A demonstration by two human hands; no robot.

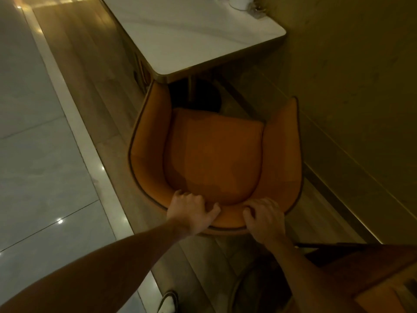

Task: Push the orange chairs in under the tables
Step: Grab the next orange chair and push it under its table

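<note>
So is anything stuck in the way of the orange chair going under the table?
Nothing visible blocks it. Both the left hand and right hand already grip the back of the orange chair. Its left arm tip sits right by the corner of the table, and the dark table base stands underneath, just ahead of the seat.

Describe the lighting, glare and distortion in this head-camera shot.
Head view: dim, warm, yellowish light throughout; small glare spots shine on the glossy floor tiles at left; deep shadow under the table hides its base; wide-angle bending tilts the floor lines and table edges; the chair and both hands, left and right, look soft and slightly grainy.
</note>
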